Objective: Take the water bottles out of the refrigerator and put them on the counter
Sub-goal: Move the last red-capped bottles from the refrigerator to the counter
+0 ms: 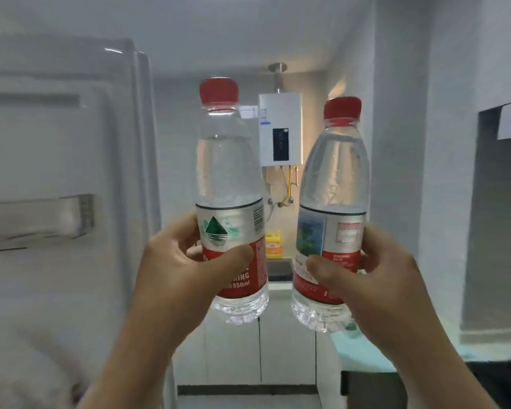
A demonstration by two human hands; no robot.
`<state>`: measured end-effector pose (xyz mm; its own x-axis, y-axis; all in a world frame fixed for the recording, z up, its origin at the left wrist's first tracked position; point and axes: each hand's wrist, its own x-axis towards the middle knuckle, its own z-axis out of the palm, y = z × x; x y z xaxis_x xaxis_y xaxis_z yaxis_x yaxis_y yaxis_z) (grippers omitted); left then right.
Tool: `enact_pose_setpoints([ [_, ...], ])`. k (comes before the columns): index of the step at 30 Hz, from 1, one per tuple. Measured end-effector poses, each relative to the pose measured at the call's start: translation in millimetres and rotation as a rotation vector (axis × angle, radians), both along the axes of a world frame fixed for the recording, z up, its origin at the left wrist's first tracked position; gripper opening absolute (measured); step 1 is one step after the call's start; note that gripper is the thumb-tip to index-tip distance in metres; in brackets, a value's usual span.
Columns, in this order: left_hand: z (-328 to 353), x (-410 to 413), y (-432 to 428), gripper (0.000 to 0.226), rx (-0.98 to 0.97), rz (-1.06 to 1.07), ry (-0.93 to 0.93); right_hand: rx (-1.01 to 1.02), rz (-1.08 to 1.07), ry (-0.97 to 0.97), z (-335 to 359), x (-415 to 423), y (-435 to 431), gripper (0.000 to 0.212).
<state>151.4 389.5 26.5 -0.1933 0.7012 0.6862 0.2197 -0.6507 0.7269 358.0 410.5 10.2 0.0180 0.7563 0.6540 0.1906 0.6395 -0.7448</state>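
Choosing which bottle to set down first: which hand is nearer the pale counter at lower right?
Right. The right hand is just above the counter; the left hand is farther left, by the refrigerator door.

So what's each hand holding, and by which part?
The left hand grips the left water bottle, right hand the right water bottle, both around the labelled lower half.

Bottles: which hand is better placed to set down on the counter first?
Right, probably. The right hand grips the right bottle close by the near counter; the left hand holds the left bottle nearer the fridge door, farther from it.
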Motion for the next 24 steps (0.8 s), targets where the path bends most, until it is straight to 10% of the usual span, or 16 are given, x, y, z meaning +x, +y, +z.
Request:
enact_pose_setpoints([
  [24,-133,302,437,0.035,-0.329,-0.331,0.036,-0.296,-0.698,-0.053,-123,296,331,0.042],
])
